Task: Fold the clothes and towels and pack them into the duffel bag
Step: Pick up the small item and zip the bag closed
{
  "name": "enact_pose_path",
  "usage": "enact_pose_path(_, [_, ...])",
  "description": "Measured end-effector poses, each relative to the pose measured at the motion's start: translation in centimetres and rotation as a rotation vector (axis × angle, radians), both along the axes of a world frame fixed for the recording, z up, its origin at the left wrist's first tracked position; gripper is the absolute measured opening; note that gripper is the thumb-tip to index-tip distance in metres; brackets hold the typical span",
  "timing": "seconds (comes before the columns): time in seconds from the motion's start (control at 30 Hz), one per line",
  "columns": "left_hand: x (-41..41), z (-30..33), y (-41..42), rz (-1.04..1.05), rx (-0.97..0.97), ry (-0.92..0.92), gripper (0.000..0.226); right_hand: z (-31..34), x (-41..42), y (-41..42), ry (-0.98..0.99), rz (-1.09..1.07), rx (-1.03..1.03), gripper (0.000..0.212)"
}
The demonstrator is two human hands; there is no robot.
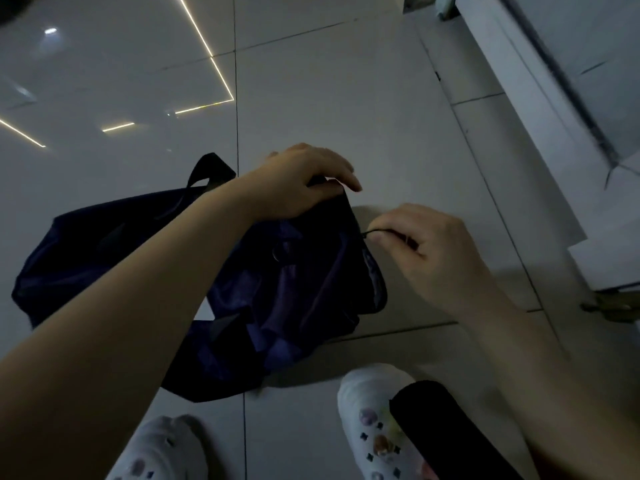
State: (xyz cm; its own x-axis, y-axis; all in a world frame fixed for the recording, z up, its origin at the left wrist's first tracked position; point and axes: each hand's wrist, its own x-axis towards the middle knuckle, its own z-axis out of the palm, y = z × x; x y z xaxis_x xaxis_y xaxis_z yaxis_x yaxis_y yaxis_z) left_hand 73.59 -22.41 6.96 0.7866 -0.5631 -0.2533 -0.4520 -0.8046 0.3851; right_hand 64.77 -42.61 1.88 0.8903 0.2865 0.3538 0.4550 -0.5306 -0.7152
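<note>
A dark navy fabric duffel bag [173, 268] lies slumped on the pale grey tiled floor [346, 98], and everything else sits around it. The left hand [298, 181] comes in over the bag and clamps the bag's far end, fingers curled over the dark edge of the fabric and thumb pressed against it. Just beside that end, the right hand [426, 247] pinches a thin black zipper pull cord [377, 232] between thumb and forefinger; the cord runs straight from the bag's corner to the fingers. A small metal ring [278, 253] shows on the bag's top face, below the left hand. A black strap handle [207, 171] arches up from the bag's far side. On the near side of the bag stand two white clog shoes with small charms, one [162, 452] beneath the left forearm, the other [374, 420] beneath the right, with a black trouser leg [436, 420] rising from the latter. Well away from the bag, beyond the right hand, runs a white door frame [512, 81].
</note>
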Motion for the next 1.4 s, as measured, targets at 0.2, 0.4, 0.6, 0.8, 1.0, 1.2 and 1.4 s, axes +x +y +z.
enact_pose_path(0.2, [-1.9,-1.0,0.2,-0.114,0.037,-0.122,0.04,-0.1,-0.2,0.4,0.035,-0.012,0.053,0.025])
enact_pose_path(0.4, [-1.8,-2.3,2.4,-0.036,0.045,-0.312,0.034,-0.1,-1.9,0.5,0.078,0.096,0.0,0.023])
enact_pose_path(0.6, [-3.6,-0.9,0.8,-0.22,0.168,-0.113,0.031,-0.1,-1.0,1.3,0.096,0.029,0.087,0.011])
enact_pose_path(0.8, [-3.4,-1.5,2.3,-0.26,0.159,-0.254,0.038,-1.2,-2.0,1.8,-0.018,0.023,-0.036,0.008])
enact_pose_path(1.0, [-3.9,-2.2,2.6,-0.167,0.119,-0.206,0.023,-1.6,-2.7,2.3,0.291,-0.046,0.225,0.016])
enact_pose_path(1.2, [-4.3,-1.8,0.0,-0.268,0.208,-0.219,0.034,-0.3,-1.8,3.8,0.584,-0.256,0.448,0.026])
enact_pose_path(1.4, [-4.2,-1.6,1.9,-0.183,0.06,-0.367,0.04,-2.2,-1.1,3.6,1.028,-0.368,0.547,0.023])
